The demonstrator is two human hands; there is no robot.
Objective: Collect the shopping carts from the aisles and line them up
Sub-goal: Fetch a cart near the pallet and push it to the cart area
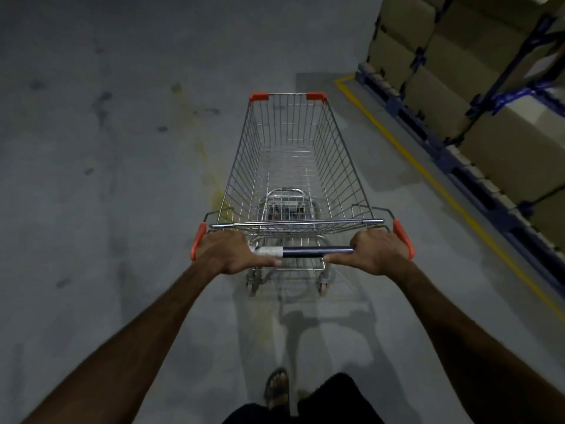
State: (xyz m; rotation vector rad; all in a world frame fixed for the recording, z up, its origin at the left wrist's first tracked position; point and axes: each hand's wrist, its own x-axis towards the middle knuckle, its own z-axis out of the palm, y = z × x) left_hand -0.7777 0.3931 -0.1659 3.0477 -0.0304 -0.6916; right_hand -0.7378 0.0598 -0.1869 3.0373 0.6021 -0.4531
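Note:
A wire shopping cart [293, 166] with orange corner caps stands on the grey floor straight ahead of me, its basket empty. Its dark handle bar [315, 251] has white tape at the left end. My left hand [227, 250] grips the bar's left end, fingers curled over it and thumb underneath. My right hand [377, 250] grips the right end the same way. Both arms reach forward from the bottom corners of the view.
Blue storage racking [477, 166] stacked with cardboard boxes [440, 105] runs along the right side. A yellow floor line [428, 175] borders it. Stained grey concrete floor [107, 148] spreads to the left and ahead. My sandalled foot [276, 388] shows behind the cart.

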